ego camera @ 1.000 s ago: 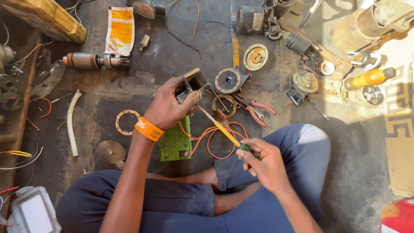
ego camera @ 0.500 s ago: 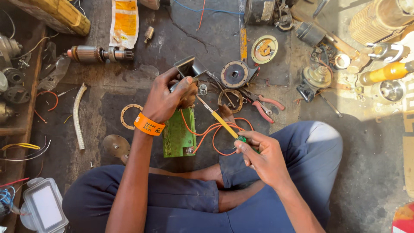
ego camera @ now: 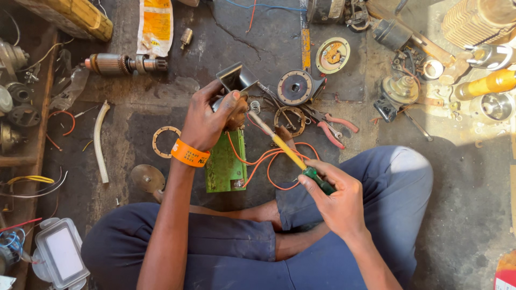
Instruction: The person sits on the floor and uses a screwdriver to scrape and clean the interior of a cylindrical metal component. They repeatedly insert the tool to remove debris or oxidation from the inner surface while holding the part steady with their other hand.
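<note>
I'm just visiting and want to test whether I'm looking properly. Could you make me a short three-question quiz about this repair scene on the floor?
1. True or false: the right hand holds a screwdriver with a yellow and green handle.
2. What lies under the left hand? A) a blue bucket B) a green board with orange wires C) a glass bottle
3. Fill in: the left wrist wears an orange ____.

Key
1. True; its tip points toward the metal part that the left hand grips.
2. B
3. Wristband

Also nearby: red-handled pliers on the floor.
</note>
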